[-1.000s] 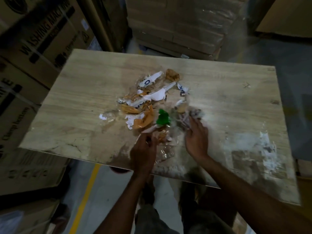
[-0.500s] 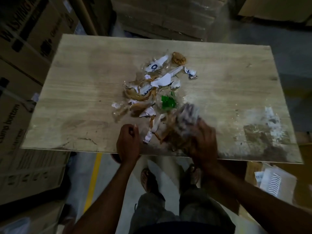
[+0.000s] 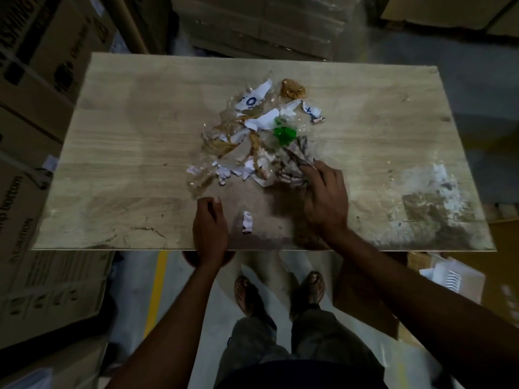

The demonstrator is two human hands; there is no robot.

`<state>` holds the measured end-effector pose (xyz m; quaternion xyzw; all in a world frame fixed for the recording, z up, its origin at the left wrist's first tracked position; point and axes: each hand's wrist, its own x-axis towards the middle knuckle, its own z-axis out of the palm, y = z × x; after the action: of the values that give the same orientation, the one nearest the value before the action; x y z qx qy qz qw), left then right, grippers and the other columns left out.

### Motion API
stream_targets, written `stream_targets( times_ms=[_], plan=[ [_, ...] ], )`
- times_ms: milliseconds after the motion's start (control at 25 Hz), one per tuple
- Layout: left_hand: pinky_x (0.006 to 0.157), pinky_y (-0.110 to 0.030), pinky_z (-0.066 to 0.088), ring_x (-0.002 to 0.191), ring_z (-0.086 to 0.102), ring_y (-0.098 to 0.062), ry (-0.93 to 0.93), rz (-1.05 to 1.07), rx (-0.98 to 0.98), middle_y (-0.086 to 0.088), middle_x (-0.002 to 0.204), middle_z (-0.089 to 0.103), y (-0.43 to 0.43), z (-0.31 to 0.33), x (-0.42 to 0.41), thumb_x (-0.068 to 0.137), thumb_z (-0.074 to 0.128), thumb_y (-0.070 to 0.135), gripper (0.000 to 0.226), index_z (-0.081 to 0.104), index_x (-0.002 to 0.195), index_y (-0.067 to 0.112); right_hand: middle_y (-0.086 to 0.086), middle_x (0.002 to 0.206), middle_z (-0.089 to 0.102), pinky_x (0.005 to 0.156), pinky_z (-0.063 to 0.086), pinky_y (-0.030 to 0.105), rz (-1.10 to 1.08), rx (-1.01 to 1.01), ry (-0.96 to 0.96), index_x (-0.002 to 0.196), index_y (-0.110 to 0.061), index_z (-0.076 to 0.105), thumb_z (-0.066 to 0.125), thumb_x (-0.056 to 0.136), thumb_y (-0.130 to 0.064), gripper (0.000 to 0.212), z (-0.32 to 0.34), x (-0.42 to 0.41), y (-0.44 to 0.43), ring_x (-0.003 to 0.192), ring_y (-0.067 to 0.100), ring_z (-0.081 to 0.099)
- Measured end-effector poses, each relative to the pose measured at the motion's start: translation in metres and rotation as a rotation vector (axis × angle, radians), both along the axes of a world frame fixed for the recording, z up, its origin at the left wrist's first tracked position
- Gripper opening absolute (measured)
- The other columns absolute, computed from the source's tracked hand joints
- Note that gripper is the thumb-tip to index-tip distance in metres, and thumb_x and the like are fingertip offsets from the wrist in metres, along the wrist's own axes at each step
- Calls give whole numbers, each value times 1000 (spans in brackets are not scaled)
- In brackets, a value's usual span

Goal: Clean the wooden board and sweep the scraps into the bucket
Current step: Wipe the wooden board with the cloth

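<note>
The wooden board [image 3: 134, 136] lies flat in front of me. A pile of scraps [image 3: 247, 141] sits at its middle: torn white paper, clear plastic, brown bits and a green piece [image 3: 284, 134]. My right hand [image 3: 325, 203] rests at the pile's near right side, its fingers closed on a crumpled grey-white wad [image 3: 295, 161]. My left hand [image 3: 210, 228] lies curled on the board's front edge with nothing visible in it. One small white scrap [image 3: 247, 222] lies alone between my hands. A reddish-brown rim, probably the bucket [image 3: 188, 256], peeks out below the edge under my left wrist.
White smeared residue [image 3: 438, 197] covers the board's right front part. Cardboard boxes [image 3: 42, 108] stand close on the left and wrapped stacks [image 3: 266, 23] behind. My sandalled feet [image 3: 247, 296] stand below, beside a yellow floor line [image 3: 157, 290]. White papers [image 3: 449, 279] lie at the lower right.
My right hand went from the board's front edge back up to the pile with the wad. A white scrap now lies near the edge. My left hand stayed at the front edge.
</note>
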<state>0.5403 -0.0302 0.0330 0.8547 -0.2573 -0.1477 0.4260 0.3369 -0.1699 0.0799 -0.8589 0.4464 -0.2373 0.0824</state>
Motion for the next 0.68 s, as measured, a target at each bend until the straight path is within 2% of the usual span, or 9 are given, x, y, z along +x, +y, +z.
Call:
stream_targets(
  times_ms=[120, 240, 320, 400, 440, 520, 600, 680],
  plan=[
    [63, -28, 27, 79, 59, -31, 63, 155, -89, -19, 90, 65, 4, 2, 16, 107, 45, 27, 26, 54, 99, 4, 21, 138, 60, 98, 49, 48, 248, -3, 49, 133, -22, 60, 55, 89, -33, 46, -8, 13, 44, 120, 42, 58],
    [63, -29, 25, 75, 56, -31, 85, 269, -106, -22, 84, 60, 16, -2, 30, 108, 43, 23, 30, 52, 95, -3, 20, 139, 59, 90, 50, 49, 565, -114, 199, 127, -16, 66, 54, 85, -12, 44, -48, 25, 86, 119, 40, 56],
    [63, -32, 30, 76, 58, -32, 125, 281, -108, -23, 84, 61, 22, -6, 39, 108, 41, 29, 35, 51, 94, -1, 18, 138, 60, 89, 49, 47, 570, -133, 264, 124, -16, 67, 54, 88, -11, 38, -62, 33, 79, 119, 38, 54],
    [66, -37, 38, 76, 59, -33, 178, 249, -83, -20, 83, 62, 25, -12, 48, 107, 41, 37, 36, 50, 93, 5, 18, 142, 58, 93, 51, 47, 417, -59, 276, 127, -17, 67, 59, 92, -19, 36, -55, 46, 56, 123, 39, 55],
    [66, -39, 41, 73, 58, -32, 204, 232, -69, -17, 80, 61, 25, -13, 52, 106, 40, 40, 36, 49, 90, 9, 18, 143, 57, 94, 52, 47, 306, 1, 260, 131, -18, 65, 60, 91, -22, 41, -48, 50, 44, 124, 40, 55],
    [60, -39, 43, 61, 49, -26, 287, 249, -120, -7, 69, 54, 23, -11, 56, 101, 41, 50, 36, 46, 82, 21, 17, 141, 57, 85, 55, 47, 170, 65, 186, 138, -18, 62, 60, 87, -22, 51, -31, 57, 33, 116, 40, 58],
    [48, -32, 35, 51, 36, -20, 453, 329, -213, 2, 60, 41, 22, -5, 58, 98, 43, 54, 35, 40, 71, 31, 20, 139, 60, 78, 55, 44, 270, -26, 101, 135, -14, 64, 59, 89, -26, 48, -20, 70, 46, 106, 39, 61],
    [46, -28, 31, 49, 32, -17, 548, 432, -281, 5, 58, 36, 27, -2, 64, 100, 47, 48, 37, 40, 69, 30, 21, 140, 59, 81, 52, 42, 516, -107, 74, 133, -10, 65, 59, 94, -28, 43, -19, 93, 73, 105, 38, 60]
  ],
)
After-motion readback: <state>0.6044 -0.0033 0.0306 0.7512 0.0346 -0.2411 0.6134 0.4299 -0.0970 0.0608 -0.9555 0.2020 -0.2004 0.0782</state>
